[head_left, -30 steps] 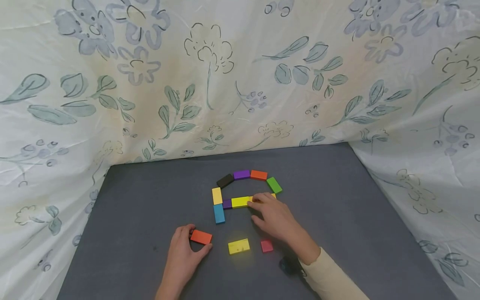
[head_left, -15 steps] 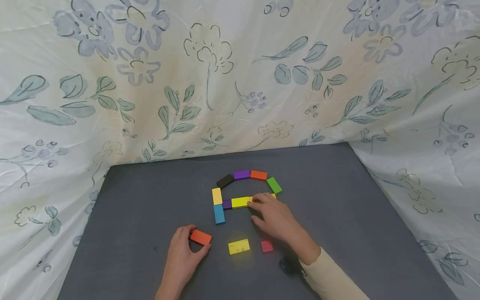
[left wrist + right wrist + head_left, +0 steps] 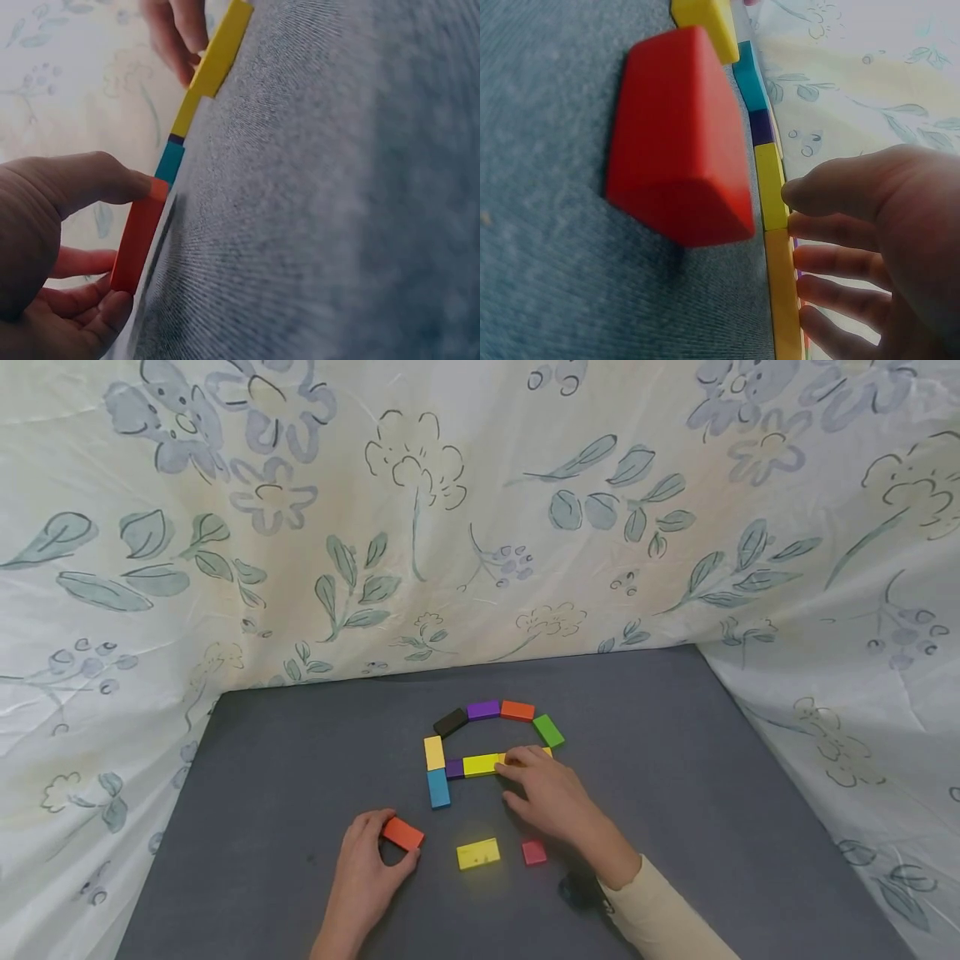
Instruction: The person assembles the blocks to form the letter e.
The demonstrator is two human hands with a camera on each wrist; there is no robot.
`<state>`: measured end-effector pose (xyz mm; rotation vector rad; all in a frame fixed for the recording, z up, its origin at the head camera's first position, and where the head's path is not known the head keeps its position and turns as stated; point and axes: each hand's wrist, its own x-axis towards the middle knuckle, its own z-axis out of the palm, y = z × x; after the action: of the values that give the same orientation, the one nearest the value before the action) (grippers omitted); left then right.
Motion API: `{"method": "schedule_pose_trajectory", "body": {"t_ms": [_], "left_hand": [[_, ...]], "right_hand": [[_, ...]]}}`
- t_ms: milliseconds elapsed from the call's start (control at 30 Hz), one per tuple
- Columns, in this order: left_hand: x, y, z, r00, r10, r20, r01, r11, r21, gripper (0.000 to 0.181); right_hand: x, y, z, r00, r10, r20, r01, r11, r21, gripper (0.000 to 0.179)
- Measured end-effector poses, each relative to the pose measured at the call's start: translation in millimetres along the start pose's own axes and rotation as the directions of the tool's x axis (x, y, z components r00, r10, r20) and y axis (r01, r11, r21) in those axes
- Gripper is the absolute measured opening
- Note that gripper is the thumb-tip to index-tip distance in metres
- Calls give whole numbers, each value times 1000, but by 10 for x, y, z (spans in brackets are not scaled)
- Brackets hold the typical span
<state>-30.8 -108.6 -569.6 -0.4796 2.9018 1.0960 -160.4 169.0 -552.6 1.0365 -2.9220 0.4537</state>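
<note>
An orange-red block (image 3: 403, 834) lies at the left front of the layout, its long side slanting down to the right. My left hand (image 3: 363, 864) pinches it by its ends, thumb at one and fingers at the other, as the left wrist view shows. Farther right, my right hand (image 3: 555, 797) reaches over a straight row of blocks. Its loosely extended fingertips are right at the side of a yellow block (image 3: 771, 184) and an orange block (image 3: 782, 292). The hand covers part of that row in the head view.
Blue (image 3: 438, 788), pale yellow (image 3: 433, 752), black (image 3: 450, 722), purple (image 3: 483, 710), orange (image 3: 517, 711) and green (image 3: 549, 731) blocks form an arch around the row. In front lie a loose yellow block (image 3: 477, 853) and a small red block (image 3: 534, 852). Floral cloth (image 3: 480, 527) hangs behind.
The orange-red block has turned slightly clockwise in my left hand, whose fingers and thumb shifted a little with it. My right hand and the other blocks have stayed put.
</note>
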Motion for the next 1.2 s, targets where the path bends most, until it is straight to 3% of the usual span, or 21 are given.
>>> {"method": "schedule_pose_trajectory", "body": {"t_ms": [367, 700, 1033, 1200], "left_hand": [[-3, 100, 1, 999, 52, -17, -52, 999, -15, 65], [5, 208, 8, 998, 57, 8, -56, 998, -1, 65], [9, 262, 60, 988, 152, -4, -152, 988, -6, 62], [22, 302, 99, 986, 168, 5, -168, 986, -18, 61]], "right_hand": [[-17, -6, -13, 1000, 0, 5, 0, 1000, 5, 48], [-17, 10, 5, 1000, -5, -1, 5, 1000, -4, 48], [-4, 17, 11, 1000, 1, 6, -1, 1000, -5, 49], [-3, 12, 1, 1000, 3, 7, -3, 1000, -7, 49]]}}
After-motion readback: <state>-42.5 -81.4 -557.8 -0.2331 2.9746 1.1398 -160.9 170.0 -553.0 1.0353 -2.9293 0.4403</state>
